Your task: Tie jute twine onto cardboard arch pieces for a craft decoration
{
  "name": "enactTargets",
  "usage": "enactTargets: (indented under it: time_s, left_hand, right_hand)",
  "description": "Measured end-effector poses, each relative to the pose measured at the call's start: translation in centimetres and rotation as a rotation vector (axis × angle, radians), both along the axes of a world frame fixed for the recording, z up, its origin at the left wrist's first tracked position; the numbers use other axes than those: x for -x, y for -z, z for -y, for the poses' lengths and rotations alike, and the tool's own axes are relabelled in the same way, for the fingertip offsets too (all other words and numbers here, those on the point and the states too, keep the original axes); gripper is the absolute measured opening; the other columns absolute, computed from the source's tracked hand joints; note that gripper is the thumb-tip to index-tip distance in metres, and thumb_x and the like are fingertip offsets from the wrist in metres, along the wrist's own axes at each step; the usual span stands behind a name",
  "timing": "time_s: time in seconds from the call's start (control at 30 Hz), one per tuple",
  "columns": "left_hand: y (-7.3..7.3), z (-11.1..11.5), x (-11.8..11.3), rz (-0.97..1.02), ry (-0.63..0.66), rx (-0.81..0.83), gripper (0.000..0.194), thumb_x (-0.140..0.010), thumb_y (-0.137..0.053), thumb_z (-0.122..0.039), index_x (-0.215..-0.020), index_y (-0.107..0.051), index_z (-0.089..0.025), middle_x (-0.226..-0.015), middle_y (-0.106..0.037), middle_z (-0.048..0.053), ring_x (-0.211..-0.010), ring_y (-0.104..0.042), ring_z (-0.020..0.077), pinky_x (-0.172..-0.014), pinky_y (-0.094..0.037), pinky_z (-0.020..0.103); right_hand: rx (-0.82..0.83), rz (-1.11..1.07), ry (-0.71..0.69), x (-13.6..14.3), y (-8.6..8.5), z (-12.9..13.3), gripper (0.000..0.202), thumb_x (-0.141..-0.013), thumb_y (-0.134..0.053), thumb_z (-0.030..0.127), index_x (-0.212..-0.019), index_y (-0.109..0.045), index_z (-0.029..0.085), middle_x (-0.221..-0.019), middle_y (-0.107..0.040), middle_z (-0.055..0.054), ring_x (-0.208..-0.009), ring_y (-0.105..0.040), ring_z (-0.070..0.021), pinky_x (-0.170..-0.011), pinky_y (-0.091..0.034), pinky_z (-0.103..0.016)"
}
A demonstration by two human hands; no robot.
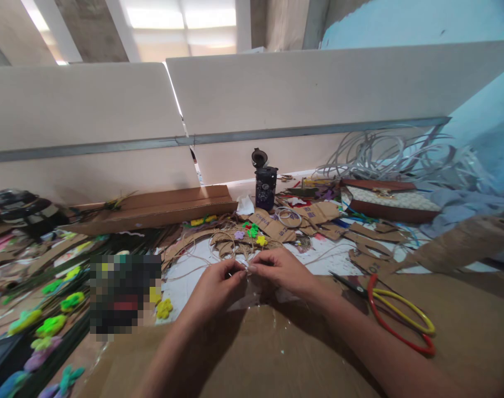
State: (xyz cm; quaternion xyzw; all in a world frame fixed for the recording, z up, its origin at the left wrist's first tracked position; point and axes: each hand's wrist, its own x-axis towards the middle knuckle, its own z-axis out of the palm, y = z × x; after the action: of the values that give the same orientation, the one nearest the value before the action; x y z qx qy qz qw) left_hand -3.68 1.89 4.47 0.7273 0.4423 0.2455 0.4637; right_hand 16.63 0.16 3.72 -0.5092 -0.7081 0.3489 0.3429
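My left hand (221, 282) and my right hand (279, 270) meet at the middle of the worktable, fingertips pinched close together on thin twine (247, 255). Just beyond them lies a twine-wrapped piece (227, 243), and loose strands run out to both sides. On it sit a green flower (251, 229), a yellow flower (261, 241) and a pale purple flower (239, 235). The exact spot where the fingers grip is partly hidden. To the right of my right forearm rest scissors (372, 293) with red and yellow handles.
A dark bottle (266, 188) with its lid up stands at the back. Brown cardboard (293, 342) covers the near surface. At right are a cone of twine (463, 243), a handbag (388, 200) and coiled pale tubing (372, 155). Fuzzy flowers (72, 301) and stems lie at left.
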Motion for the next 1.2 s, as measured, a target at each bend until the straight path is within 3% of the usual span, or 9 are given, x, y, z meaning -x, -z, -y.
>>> enactTargets:
  time_s: [0.1, 0.27, 0.4, 0.53, 0.93, 1.2]
  left_hand:
    - [-0.1, -0.1, 0.2, -0.032, -0.058, 0.001, 0.022, -0.082, -0.056, -0.037, -0.078, -0.066, -0.018, -0.07, -0.063, 0.0, -0.068, -0.055, 0.0181, -0.061, -0.039, 0.026]
    - [0.3, -0.4, 0.4, 0.02, -0.117, 0.022, 0.021, -0.08, -0.058, -0.039, -0.078, -0.065, -0.019, -0.07, -0.061, 0.0, -0.066, -0.053, 0.0175, -0.06, -0.038, 0.026]
    - [0.7, -0.4, 0.1, 0.112, -0.081, 0.125, 0.025, -0.079, -0.062, -0.041, -0.085, -0.066, -0.017, -0.073, -0.062, 0.001, -0.065, -0.052, 0.0163, -0.059, -0.039, 0.026]
    - [0.6, -0.3, -0.3, 0.124, -0.072, 0.138, 0.027, -0.076, -0.064, -0.044, -0.077, -0.064, -0.017, -0.067, -0.057, -0.001, -0.062, -0.047, 0.0146, -0.057, -0.035, 0.025]
    - [1.0, -0.4, -0.3, 0.131, -0.133, 0.136, 0.025, -0.072, -0.062, -0.044, -0.07, -0.058, -0.02, -0.064, -0.053, -0.003, -0.062, -0.046, 0.0155, -0.059, -0.036, 0.025]
    - [0.0, 0.1, -0.5, 0.138, -0.11, 0.159, 0.023, -0.073, -0.062, -0.042, -0.069, -0.057, -0.019, -0.064, -0.051, -0.003, -0.061, -0.046, 0.0145, -0.057, -0.035, 0.025]
  right_hand:
    - [-0.064, 0.027, 0.023, -0.7, -0.3, -0.2, 0.023, -0.093, -0.058, 0.034, -0.094, -0.077, 0.021, -0.089, -0.076, -0.002, -0.081, -0.067, -0.0191, -0.07, -0.046, -0.028]
    - [-0.246, 0.14, 0.09, -1.1, -0.7, -0.1, 0.012, -0.084, -0.067, 0.017, -0.092, -0.075, 0.022, -0.092, -0.075, -0.002, -0.087, -0.066, -0.0192, -0.078, -0.046, -0.03]
    - [-0.392, 0.21, 0.089, -0.6, -0.6, 0.2, 0.01, -0.084, -0.067, 0.011, -0.082, -0.072, 0.02, -0.086, -0.07, -0.002, -0.088, -0.063, -0.0192, -0.077, -0.044, -0.03]
    - [-0.493, 0.238, 0.07, -0.4, -0.5, 0.4, 0.012, -0.083, -0.069, 0.009, -0.082, -0.069, 0.02, -0.088, -0.066, -0.003, -0.091, -0.06, -0.0199, -0.08, -0.043, -0.031]
    - [-0.536, 0.219, 0.055, -0.2, -0.4, 0.5, 0.016, -0.082, -0.068, 0.004, -0.082, -0.066, 0.021, -0.09, -0.066, -0.003, -0.092, -0.06, -0.0204, -0.082, -0.044, -0.032]
    - [-0.449, 0.166, 0.098, 0.0, -0.7, 0.5, 0.017, -0.078, -0.066, 0.003, -0.079, -0.065, 0.02, -0.087, -0.066, -0.002, -0.088, -0.06, -0.0197, -0.079, -0.043, -0.031]
